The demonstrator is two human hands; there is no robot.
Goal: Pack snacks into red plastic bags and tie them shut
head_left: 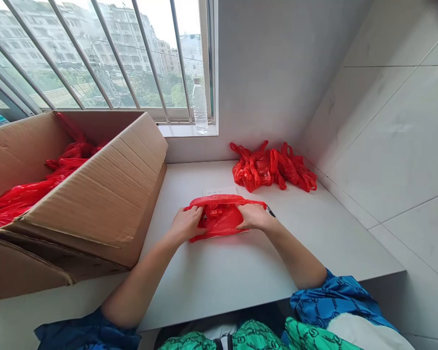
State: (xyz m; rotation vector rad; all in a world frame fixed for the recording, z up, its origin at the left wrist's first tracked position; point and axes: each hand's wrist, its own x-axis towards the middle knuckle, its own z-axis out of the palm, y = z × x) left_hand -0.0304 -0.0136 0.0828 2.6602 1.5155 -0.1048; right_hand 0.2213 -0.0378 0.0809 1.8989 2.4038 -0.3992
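A red plastic bag (pixel 222 224) lies on the white counter in front of me, its mouth spread wide toward me. At its left side my left hand (pixel 187 224) grips the edge, with the fingertips inside the mouth. My right hand (pixel 254 217) holds the opposite side in the same way, fingers reaching in. Small shiny items (pixel 214 212) show within the bag, too unclear to name. Just beyond the bag a sheet of paper (pixel 221 191) is partly covered. A dark-tipped pen-like object (pixel 270 211) pokes out beside my right hand.
On the left stands a large open cardboard box (pixel 105 180) with red plastic bags (pixel 63 167) inside. Several tied red bags (pixel 273 167) are heaped against the back wall. A clear bottle (pixel 200 107) stands on the windowsill. Tiled wall (pixel 397 146) bounds the counter (pixel 211 282) at right.
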